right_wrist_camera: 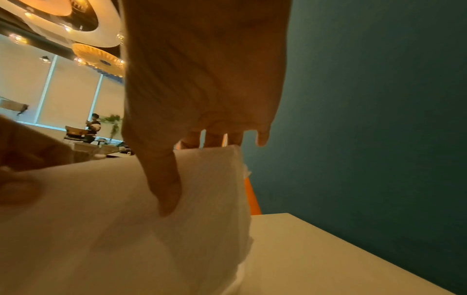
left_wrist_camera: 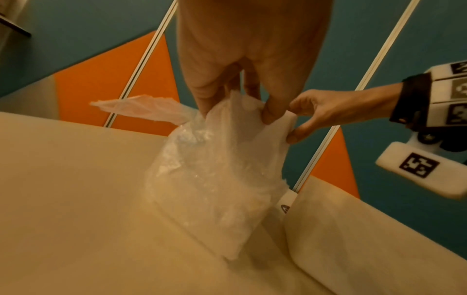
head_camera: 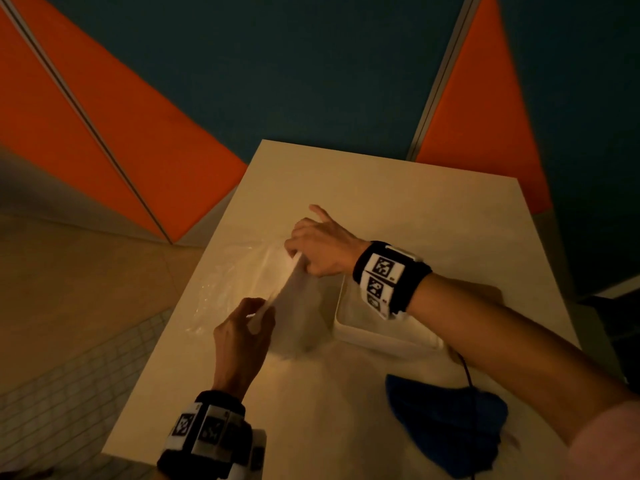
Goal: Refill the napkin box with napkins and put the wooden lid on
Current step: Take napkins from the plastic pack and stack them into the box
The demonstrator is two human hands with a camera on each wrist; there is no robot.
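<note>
Pinching the near top corner of a white napkin stack (head_camera: 294, 313) between thumb and curled fingers: left hand (head_camera: 242, 327), clamped on the paper, wrist band with printed markers behind it. Gripping the far top corner of the same stack: right hand (head_camera: 318, 247), thumb pressed to one face and fingers curled over the top edge, index finger extended away from the paper. Held upright and lifted between both hands, lower edge close to the tabletop; contact with the surface cannot be told. Partly sheathed in a clear crinkled plastic wrapper (left_wrist_camera: 202, 179), which hangs loose on the stack's left side and trails onto the table. Sitting just right of the stack, under the right forearm: white napkin box (head_camera: 381, 334), open at the top, contents not discernible. Lying nearer the body, apart from the box: blue cloth (head_camera: 446, 424), with a thin dark cord running over it. Supporting all items: pale table (head_camera: 398, 202). Standing behind the table: teal wall with orange panels (head_camera: 114, 133). Wooden lid not identified in any view.
</note>
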